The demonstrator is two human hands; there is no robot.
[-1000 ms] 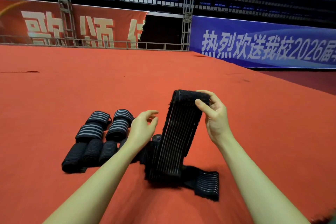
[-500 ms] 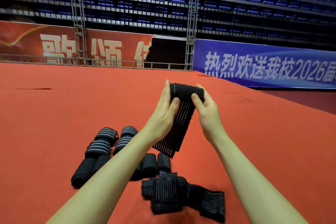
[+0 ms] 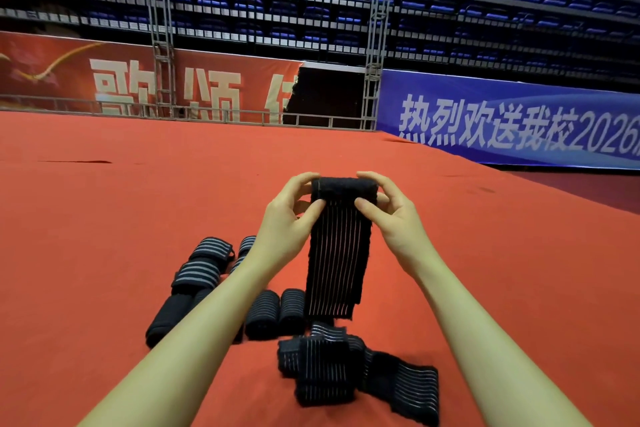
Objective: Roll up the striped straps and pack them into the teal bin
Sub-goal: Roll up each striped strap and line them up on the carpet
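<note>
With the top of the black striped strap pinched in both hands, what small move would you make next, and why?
Probably keep turning the top edge over, winding the black striped elastic strap downward. Left hand and right hand pinch a roll only just begun at the top, while most of the strap hangs flat and unrolled above the red carpet. Finished black strap rolls lie below; no teal bin is in view.

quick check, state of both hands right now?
Left hand: pinching the rolled top of the striped strap.
Right hand: pinching the same strap's other side.
</note>
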